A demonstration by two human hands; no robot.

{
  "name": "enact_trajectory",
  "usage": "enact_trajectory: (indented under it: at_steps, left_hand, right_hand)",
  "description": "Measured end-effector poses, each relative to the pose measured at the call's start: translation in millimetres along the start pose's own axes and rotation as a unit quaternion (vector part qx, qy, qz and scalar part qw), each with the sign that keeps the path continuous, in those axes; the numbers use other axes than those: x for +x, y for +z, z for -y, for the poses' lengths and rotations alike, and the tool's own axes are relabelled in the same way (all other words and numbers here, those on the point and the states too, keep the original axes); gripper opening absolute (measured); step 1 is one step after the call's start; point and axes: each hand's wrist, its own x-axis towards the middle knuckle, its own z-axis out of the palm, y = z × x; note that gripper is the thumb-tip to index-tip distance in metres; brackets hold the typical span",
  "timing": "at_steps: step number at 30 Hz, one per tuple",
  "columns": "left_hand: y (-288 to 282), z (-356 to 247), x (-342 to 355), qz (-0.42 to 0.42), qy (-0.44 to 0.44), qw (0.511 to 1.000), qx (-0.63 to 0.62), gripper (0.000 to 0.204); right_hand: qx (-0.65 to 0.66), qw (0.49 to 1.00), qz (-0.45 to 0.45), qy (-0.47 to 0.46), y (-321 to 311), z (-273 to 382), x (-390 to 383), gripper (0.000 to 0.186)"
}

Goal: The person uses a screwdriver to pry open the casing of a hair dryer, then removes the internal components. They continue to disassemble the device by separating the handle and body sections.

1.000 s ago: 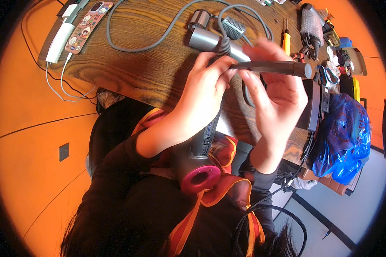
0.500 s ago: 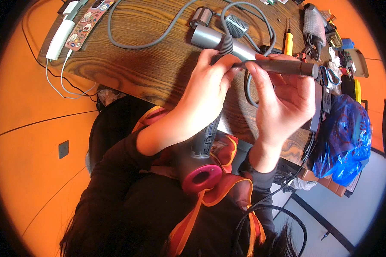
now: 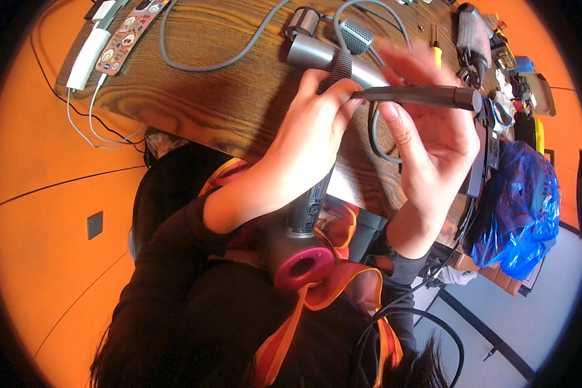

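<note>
My left hand (image 3: 310,142) is closed round the handle end of a hair dryer (image 3: 304,220), beside its ribbed cable sleeve. The dryer's dark head with a magenta ring hangs toward my lap. Against the left fingertips lies the thin end of a dark grey rod-shaped tool (image 3: 420,96), like a slim screwdriver with a round end cap; where its tip touches is hidden. Spread out beside and behind the tool, my right hand (image 3: 436,139) has its thumb just below the shaft and its fingers blurred above. Whether the right hand touches the tool, I cannot tell.
On the wooden table (image 3: 194,97) lie a silver tube (image 3: 313,53), a perforated grey cylinder (image 3: 355,35) and looped grey cable. A yellow-handled screwdriver (image 3: 437,57) is beyond my right hand. At left are a white power strip (image 3: 88,59) and a phone (image 3: 126,42); at right, a blue plastic bag (image 3: 517,207).
My right hand has come off its pinch on the rod-shaped tool, its fingers opening and lifting away. My left hand and the hair dryer stay nearly in place.
</note>
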Motion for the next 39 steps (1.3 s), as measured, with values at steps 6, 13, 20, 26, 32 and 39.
enact_trajectory:
  at_steps: [6,13,20,26,32,39]
  left_hand:
    - [3.0,4.4,0.9,-0.001,-0.016,0.999,-0.045,0.013]
    - [1.6,4.5,-1.0,0.002,-0.004,1.000,0.009,0.014]
    - [2.3,6.6,-0.5,-0.003,0.022,0.999,-0.027,0.016]
    - [5.4,8.2,-2.1,0.009,-0.029,0.999,-0.044,0.016]
    - [4.1,5.2,-1.4,-0.009,-0.041,0.998,-0.057,0.017]
    - [0.9,8.4,-4.3,-0.004,-0.042,0.996,-0.077,0.049]
  right_hand:
    - [-0.101,0.993,-0.043,-0.050,7.3,-1.6,-3.7,0.034]
    - [-0.138,0.986,0.020,-0.094,-2.3,9.3,-0.4,0.039]
    - [-0.097,0.990,0.003,-0.107,0.4,-0.5,-4.7,0.060]
    - [-0.187,0.971,0.069,-0.130,-1.2,-4.1,-1.3,0.044]
    - [-0.207,0.966,0.113,-0.108,-5.7,-1.6,-4.5,0.025]
    - [-0.089,0.984,-0.147,-0.039,11.9,-17.9,-9.2,0.066]
